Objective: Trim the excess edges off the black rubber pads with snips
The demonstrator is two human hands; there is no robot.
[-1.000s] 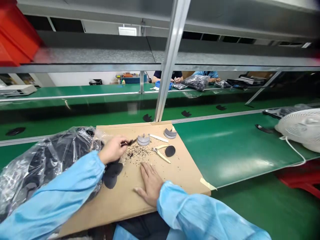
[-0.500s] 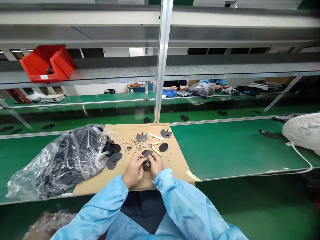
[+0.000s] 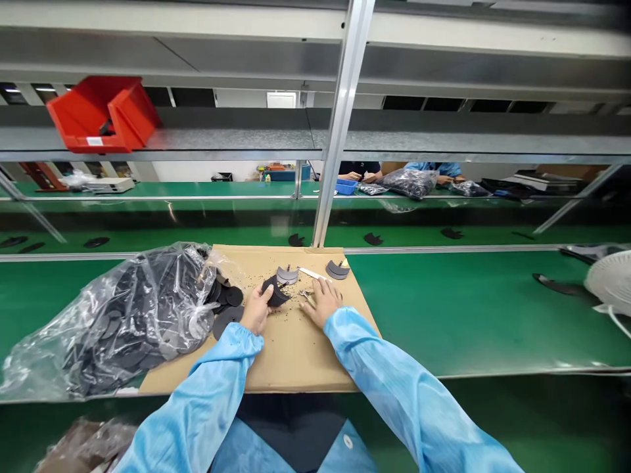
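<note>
My left hand (image 3: 257, 309) grips a dark curved piece (image 3: 276, 293), held just above the cardboard sheet (image 3: 300, 355). Fingers spread, my right hand (image 3: 323, 301) rests over the pliers (image 3: 307, 297) and hides most of them; whether it grips them is unclear. A grey curved piece (image 3: 287, 276) lies behind the held piece, and another grey curved piece (image 3: 337, 270) sits at the sheet's back right corner. Between these two is a white strip (image 3: 311, 272). Small black bits are scattered around the held piece.
A clear plastic bag (image 3: 142, 318) of dark pieces covers the left side, with loose dark discs (image 3: 229, 319) at its mouth. A metal post (image 3: 342, 125) rises behind the cardboard. On the shelf is a red bin (image 3: 106, 115); a white fan (image 3: 611, 279) stands far right.
My hands have moved apart. The left one now holds the dark piece alone, farther forward; the right has let go of it and moved over the pliers. The view has shifted slightly.
</note>
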